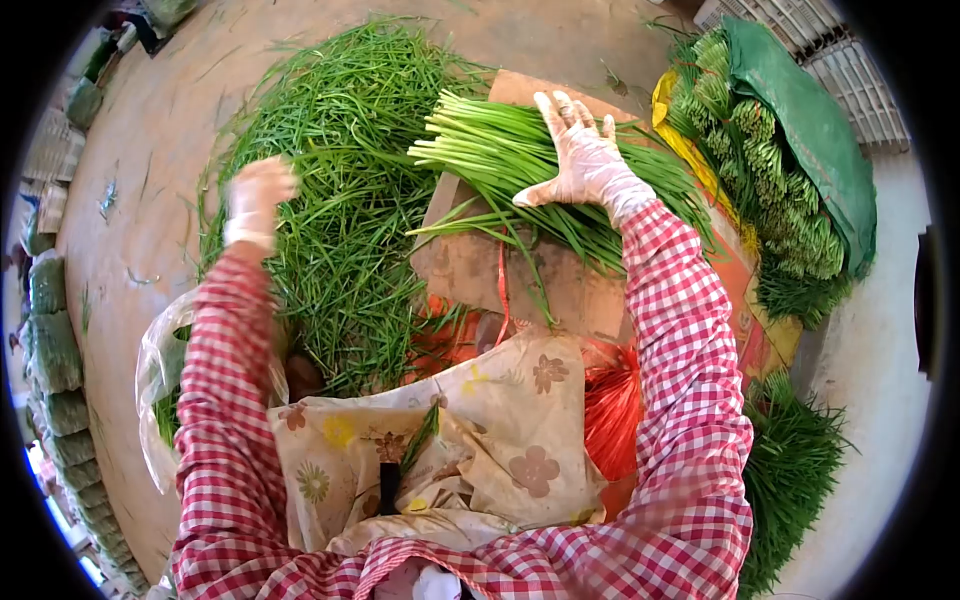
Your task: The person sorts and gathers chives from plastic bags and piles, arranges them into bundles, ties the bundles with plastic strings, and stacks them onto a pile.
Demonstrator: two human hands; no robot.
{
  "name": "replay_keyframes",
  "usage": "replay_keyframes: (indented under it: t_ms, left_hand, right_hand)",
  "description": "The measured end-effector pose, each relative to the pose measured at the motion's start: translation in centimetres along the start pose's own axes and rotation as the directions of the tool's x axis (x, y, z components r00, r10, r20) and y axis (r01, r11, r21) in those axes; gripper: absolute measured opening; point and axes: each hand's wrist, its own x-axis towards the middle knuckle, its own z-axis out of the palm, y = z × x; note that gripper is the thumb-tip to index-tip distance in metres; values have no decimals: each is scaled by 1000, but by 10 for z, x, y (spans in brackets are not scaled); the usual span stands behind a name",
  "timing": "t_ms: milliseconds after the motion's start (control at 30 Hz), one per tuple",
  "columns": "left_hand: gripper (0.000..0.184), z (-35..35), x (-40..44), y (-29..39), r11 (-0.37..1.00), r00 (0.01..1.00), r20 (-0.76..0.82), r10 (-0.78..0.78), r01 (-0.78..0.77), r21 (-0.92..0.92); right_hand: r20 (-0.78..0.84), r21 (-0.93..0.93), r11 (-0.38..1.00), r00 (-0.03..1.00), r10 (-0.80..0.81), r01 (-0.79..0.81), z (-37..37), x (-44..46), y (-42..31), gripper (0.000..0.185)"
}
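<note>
Stalks (480, 137) lie under right hand (583, 160), grip splayed; left hand (258, 197) too blurred to tell.

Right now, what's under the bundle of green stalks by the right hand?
A brown board shows past the upper and lower edges of the bundle. What's directly beneath is covered; can't tell.

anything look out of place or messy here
Slightly: some stray stalks stick out from the otherwise neat bunch under the right hand, and a green scrap lies on the apron, apart from the rest.
</note>
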Motion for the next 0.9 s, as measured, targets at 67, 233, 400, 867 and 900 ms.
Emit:
replay_keyframes:
  t_ms: [67,233,400,867,900]
  left_hand:
    - [29,-118,57,-28,697,969,-209,-131,240,676]
    - [35,-66,-45,-2,826,963,259,-76,-84,557]
    - [40,77,-133,6,915,546,744,-385,332,230]
    - [36,115,-101,0,981,660,726,-194,115,158]
    - [36,101,-108,3,976,644,734,-218,142,166]
  right_hand:
    - [52,49,997,997,54,-57,2,4,2,133]
    - [121,109,989,989,85,-98,6,4,-2,128]
    - [48,175,983,998,51,-59,9,-9,-1,118]
    - [-196,99,995,981,-4,24,40,-59,-29,103]
    - [-191,118,993,982,12,11,40,-59,-28,102]
